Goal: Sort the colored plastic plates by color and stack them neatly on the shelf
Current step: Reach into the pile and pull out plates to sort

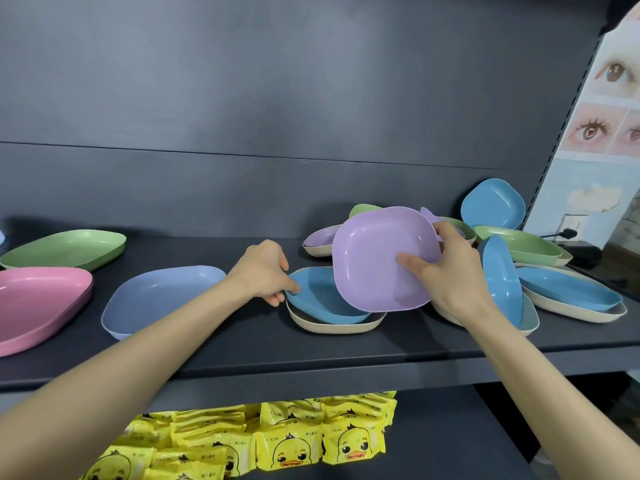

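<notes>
My right hand (446, 268) grips a purple plate (374, 261) by its right rim and holds it tilted above the dark shelf (311, 351). My left hand (266, 271) pinches the left rim of a blue plate (318, 299) that sits in a beige plate (332, 325). To the left lie a lavender-blue plate (156, 296), a pink stack (38, 303) and a green stack (69, 249). A jumbled pile at the right holds blue plates (500, 275), green plates (516, 244), purple and beige ones.
One more blue plate (493, 204) leans against the back panel at the right. Yellow duck-print packets (277, 434) fill the shelf below. A poster with eye pictures (606, 109) and a wall socket with a black plug (568, 233) stand at the far right.
</notes>
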`<state>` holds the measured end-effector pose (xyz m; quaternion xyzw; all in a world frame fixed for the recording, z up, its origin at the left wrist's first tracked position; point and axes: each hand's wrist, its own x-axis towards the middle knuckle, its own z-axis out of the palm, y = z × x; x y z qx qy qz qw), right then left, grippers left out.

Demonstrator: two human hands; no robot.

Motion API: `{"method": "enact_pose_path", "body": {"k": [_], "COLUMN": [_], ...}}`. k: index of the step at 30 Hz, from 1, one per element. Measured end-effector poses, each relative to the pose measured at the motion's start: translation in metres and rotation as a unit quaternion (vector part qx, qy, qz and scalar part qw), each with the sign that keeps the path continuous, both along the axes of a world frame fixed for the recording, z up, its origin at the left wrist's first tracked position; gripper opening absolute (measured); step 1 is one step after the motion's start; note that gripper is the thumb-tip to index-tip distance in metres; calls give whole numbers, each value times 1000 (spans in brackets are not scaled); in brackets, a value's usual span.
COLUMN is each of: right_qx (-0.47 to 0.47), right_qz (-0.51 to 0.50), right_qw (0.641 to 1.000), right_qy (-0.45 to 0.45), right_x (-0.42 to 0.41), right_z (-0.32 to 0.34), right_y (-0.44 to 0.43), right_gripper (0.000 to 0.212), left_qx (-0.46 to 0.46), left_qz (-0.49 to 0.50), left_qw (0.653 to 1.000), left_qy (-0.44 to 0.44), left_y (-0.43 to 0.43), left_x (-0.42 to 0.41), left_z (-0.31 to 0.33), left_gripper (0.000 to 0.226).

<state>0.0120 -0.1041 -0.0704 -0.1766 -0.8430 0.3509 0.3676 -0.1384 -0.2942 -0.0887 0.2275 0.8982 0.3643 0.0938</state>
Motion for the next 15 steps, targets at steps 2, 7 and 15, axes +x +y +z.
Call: {"method": "enact_pose_path", "body": {"k": [2, 7, 15], "right_qx": [-1, -40, -106], "right_qz": [1, 15, 93], "right_qw": [1000, 998, 983], "right_qy": [2, 41, 118], "right_x": [1, 1, -19], "right_z": [-1, 2, 2], "right_y": [-1, -5, -36], "right_gripper": [50, 49, 38], "left_qx": [42, 182, 431], "left_qz": [19, 48, 51], "left_qw": [999, 982, 899], "left_qy": [-3, 27, -57], "left_y": [-2, -13, -55], "left_x": [-2, 4, 43], "left_z": [1, 1, -1], "left_gripper": [24, 7, 24]}}
